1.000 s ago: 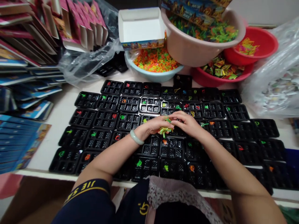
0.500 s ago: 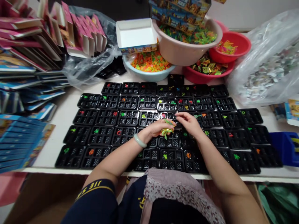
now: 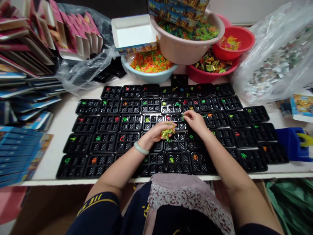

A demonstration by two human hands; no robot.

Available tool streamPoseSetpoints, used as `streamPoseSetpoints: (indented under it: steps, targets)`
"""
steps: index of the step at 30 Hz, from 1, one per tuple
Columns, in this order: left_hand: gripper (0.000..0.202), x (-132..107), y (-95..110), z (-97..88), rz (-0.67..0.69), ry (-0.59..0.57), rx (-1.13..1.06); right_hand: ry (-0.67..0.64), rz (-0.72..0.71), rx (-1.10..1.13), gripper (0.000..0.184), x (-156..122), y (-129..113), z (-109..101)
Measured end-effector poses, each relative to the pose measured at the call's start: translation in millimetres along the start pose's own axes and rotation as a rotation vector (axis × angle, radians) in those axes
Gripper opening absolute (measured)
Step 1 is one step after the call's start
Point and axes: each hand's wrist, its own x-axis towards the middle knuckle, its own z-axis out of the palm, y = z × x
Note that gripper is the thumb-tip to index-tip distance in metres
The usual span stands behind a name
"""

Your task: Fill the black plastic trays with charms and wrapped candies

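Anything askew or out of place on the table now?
Yes, possibly: behind the black trays, patterned boxes sit aslant over the pale pink basin, partly covering its loose plastic pieces, an odd place for boxes.

Behind the white table [image 3: 63, 112], a pale wall [image 3: 232, 11] shows at right.

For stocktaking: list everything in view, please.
table: one, white, under trays
trays: dozens, black, in rows
small pieces: many, multicoloured, in trays
basin: one, pale blue, behind trays
tub: one, pale pink, beside basin
bowls: two, red, beside tub
open box: one, white, over basin
printed boxes: several, blue, over tub
cartons: many, pink, blue, left
clear bags: two, back left, right
sack: one, green, lower right
holder: one, blue, right
apron: one, mauve, bottom
left hand: one, over trays, holding lime pieces
right hand: one, over trays, green piece at fingertips
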Motion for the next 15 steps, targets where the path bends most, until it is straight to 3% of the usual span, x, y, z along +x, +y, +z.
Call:
streamPoseSetpoints:
  steps: [3,6,9,13,15]
  targets:
    - [0.035,-6,-5,-3.5,0.002,0.03,-0.012,-0.007,-0.07,-0.164,0.016,3,4,5]
    - [0.033,-12,-10,-2.7,-0.005,0.03,0.003,0.034,-0.152,-0.175,0.02,-5,1,3]
    - [0.031,-18,-12,2.9,-0.038,-0.002,0.041,0.025,-0.18,-0.025,0.019,-27,-11,-3]
    - [0.026,-24,-18,17.7,-0.077,-0.082,0.114,-0.159,-0.185,0.209,0.017,-67,-33,-2]
    - [0.022,-25,-22,24.4,-0.088,-0.119,0.132,-0.178,-0.162,0.288,0.014,-84,-36,2]
